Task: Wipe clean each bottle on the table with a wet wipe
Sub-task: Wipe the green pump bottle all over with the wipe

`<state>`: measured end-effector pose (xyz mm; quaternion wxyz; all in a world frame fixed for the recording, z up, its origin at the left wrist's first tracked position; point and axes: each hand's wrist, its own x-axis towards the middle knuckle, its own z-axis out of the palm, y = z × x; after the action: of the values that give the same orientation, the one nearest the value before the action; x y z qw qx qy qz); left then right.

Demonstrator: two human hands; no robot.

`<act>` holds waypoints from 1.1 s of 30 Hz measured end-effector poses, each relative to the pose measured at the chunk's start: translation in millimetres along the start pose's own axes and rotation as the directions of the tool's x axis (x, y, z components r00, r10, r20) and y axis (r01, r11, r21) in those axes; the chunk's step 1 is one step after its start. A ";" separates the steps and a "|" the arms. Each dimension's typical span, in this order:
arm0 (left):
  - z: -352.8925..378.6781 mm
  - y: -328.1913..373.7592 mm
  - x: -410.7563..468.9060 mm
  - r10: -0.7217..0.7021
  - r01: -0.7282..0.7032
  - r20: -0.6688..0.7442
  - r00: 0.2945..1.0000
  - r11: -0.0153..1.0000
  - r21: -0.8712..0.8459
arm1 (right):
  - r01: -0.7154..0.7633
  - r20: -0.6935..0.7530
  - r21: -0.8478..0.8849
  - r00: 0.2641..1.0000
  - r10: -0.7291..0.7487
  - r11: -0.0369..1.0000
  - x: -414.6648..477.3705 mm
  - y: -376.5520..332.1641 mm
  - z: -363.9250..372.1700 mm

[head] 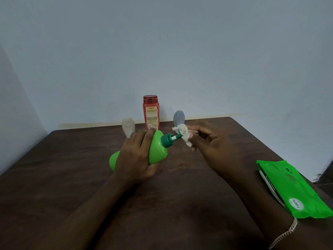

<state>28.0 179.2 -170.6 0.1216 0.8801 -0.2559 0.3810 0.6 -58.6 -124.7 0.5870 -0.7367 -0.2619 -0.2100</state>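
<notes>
My left hand (pixel 138 154) grips a bright green pump bottle (pixel 158 150), tilted above the table with its dark green pump top pointing right. The fingers of my right hand (pixel 210 143) pinch a crumpled white wet wipe (pixel 183 134) around the tip of the pump nozzle. A red bottle (pixel 151 112) stands upright at the table's far edge. A whitish translucent bottle (pixel 128 126) stands just behind my left hand, its lower part hidden. A bluish-grey translucent bottle (pixel 179 118) stands behind the wipe.
A green pack of wet wipes (pixel 288 188) lies flat near the right edge of the dark brown wooden table (pixel 72 168). A pale wall rises directly behind the table's far edge.
</notes>
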 end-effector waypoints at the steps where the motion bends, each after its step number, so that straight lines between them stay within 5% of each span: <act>1: -0.3 -0.7 -0.2 -0.005 0.005 -0.011 1.000 1.000 -0.005 | -0.015 -0.002 -0.027 1.000 0.015 1.000 -0.3 3.4 0.6; 8: -12.2 13.2 7.7 -0.088 0.065 -0.087 0.992 0.968 -0.243 | -0.088 -0.041 -0.146 0.996 0.083 0.985 1.7 22.6 -6.7; 11: -18.4 22.6 15.8 -0.268 0.201 -0.089 0.959 0.871 -0.448 | -0.122 -0.057 -0.075 0.991 0.118 0.990 2.7 26.7 -6.3; 13: -19.6 22.7 21.3 -0.430 0.339 0.001 0.903 0.710 -0.618 | -0.134 -0.044 -0.032 0.990 0.133 0.990 2.2 29.8 -4.7; 16: -15.3 18.4 26.9 -0.613 0.499 0.229 0.756 0.314 -0.808 | -0.148 -0.037 0.053 0.988 0.150 0.988 0.3 34.0 0.7; 19: -12.8 15.2 30.0 -0.635 0.499 0.441 0.635 -0.099 -0.861 | -0.158 -0.071 0.134 0.983 0.168 0.978 0.1 35.5 1.6; 24: -9.5 -4.6 20.5 -0.581 0.408 0.663 0.472 -0.522 -0.749 | -0.118 -0.056 0.108 0.991 0.125 0.987 -0.7 28.5 1.4; 27: -5.8 -11.2 11.8 -0.560 0.320 0.743 0.368 -0.674 -0.666 | -0.129 -0.077 0.165 0.987 0.143 0.978 -2.4 28.7 6.2; 33: 9.7 -14.8 0.8 -0.501 0.294 0.792 0.349 -0.744 -0.600 | -0.143 -0.045 0.179 0.987 0.153 0.973 -4.9 28.7 14.2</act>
<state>42.4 187.4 -176.9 0.9297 0.3371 0.1339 -0.0641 15.0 -50.5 -152.5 0.6710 -0.6932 -0.2065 -0.1632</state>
